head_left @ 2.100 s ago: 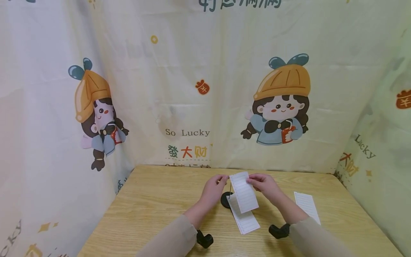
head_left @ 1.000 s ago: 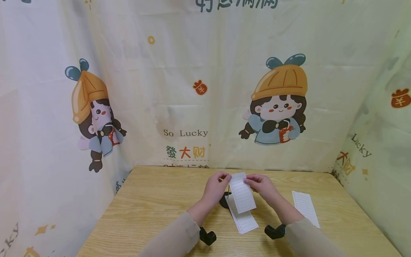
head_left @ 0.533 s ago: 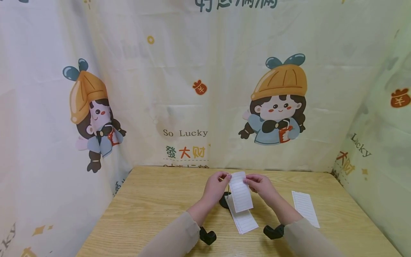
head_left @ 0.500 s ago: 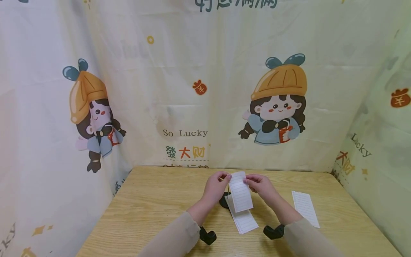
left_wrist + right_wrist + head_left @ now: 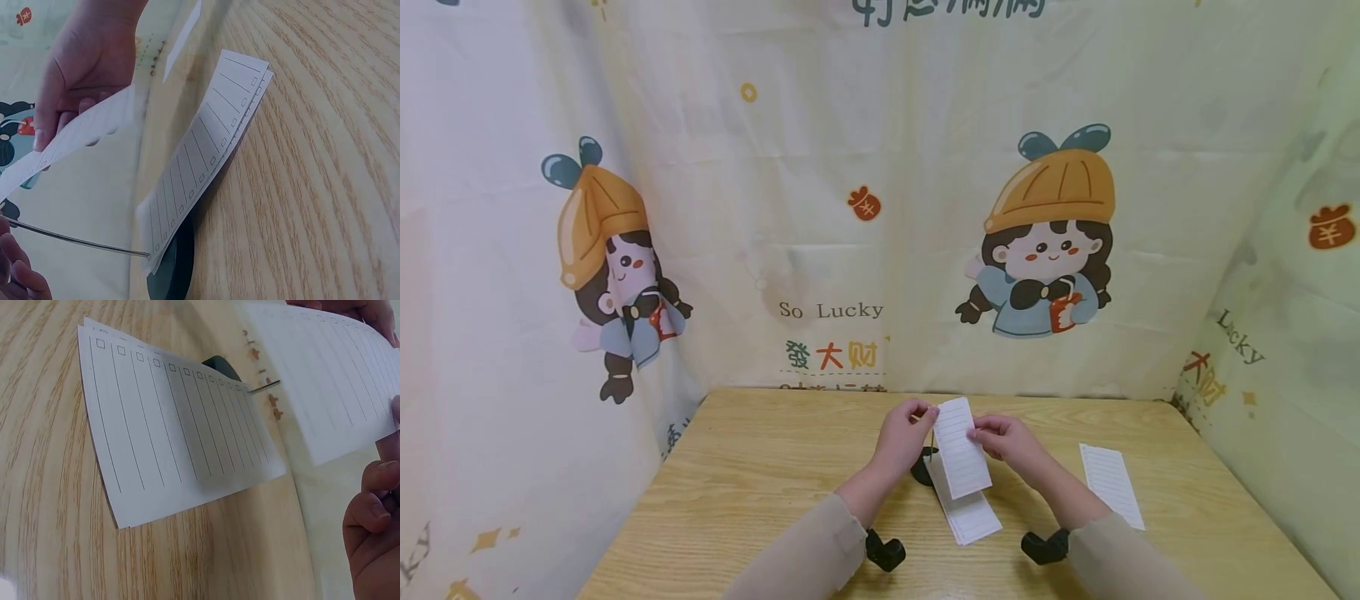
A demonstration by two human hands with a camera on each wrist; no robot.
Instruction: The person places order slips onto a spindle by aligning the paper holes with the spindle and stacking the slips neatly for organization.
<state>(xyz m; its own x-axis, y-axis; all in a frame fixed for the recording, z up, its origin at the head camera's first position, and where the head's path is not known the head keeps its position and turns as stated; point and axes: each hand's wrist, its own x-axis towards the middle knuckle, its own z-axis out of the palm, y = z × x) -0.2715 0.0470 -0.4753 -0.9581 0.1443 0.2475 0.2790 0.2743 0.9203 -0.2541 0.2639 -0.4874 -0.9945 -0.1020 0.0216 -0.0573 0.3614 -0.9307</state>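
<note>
Paper (image 5: 962, 450) (between both hands (image 5: 901, 435) (image 5: 1013, 443)) overhangs sheets (image 5: 976, 520) on a spike (image 5: 81, 239).

- Head view bright, evenly lit; a soft shadow lies towards the near edge of the surface (image 5: 760, 483), below the right wrist's black mount (image 5: 1045, 547);
- the curtain (image 5: 925, 250) tints greenish beyond the surface's right edge, violet beyond its left;
- left wrist view dimmer and greyer; the held card (image 5: 87, 128) blurs at one end;
- right wrist view: a shadow darkens the lower cards (image 5: 137, 425); the held card looks washed out, soft-edged.
</note>
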